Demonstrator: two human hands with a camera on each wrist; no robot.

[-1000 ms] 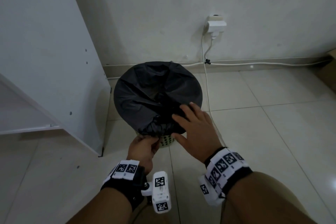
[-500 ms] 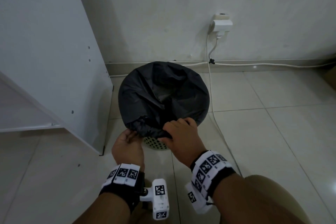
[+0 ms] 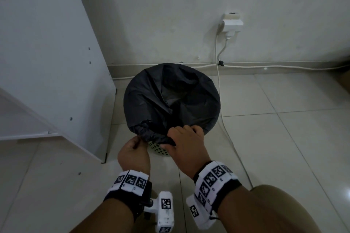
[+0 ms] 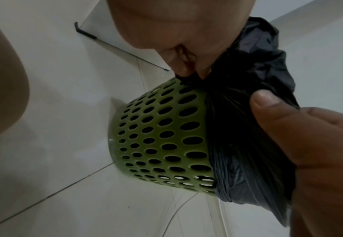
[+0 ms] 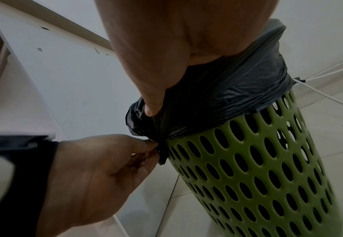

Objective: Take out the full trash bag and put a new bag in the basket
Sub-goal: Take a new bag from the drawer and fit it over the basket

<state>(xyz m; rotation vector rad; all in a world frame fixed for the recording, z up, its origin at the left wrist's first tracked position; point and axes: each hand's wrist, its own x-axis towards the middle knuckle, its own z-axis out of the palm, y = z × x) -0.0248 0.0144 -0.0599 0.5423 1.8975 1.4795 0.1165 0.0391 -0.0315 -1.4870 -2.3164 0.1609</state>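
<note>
A green perforated basket (image 4: 162, 133) (image 5: 257, 168) (image 3: 158, 148) stands on the tiled floor, lined with a black trash bag (image 3: 170, 98) (image 4: 247, 128) (image 5: 223, 96) folded over its rim. My left hand (image 3: 133, 152) (image 5: 113, 162) (image 4: 186, 64) pinches a twisted tail of the bag at the near rim. Beside it, my right hand (image 3: 186, 142) (image 4: 288, 128) (image 5: 156, 80) grips the bag's folded edge, thumb pressed on the plastic. What is inside the bag is hidden.
A white cabinet panel (image 3: 56, 62) stands close on the left of the basket. A white cable (image 3: 225, 125) runs down from a wall socket (image 3: 232, 24) and across the floor past the basket's right side. Open tiled floor (image 3: 284, 128) lies to the right.
My right hand went from lying flat and open on the bag's top to gripping its near edge. The left hand stayed pinching the bag's tail.
</note>
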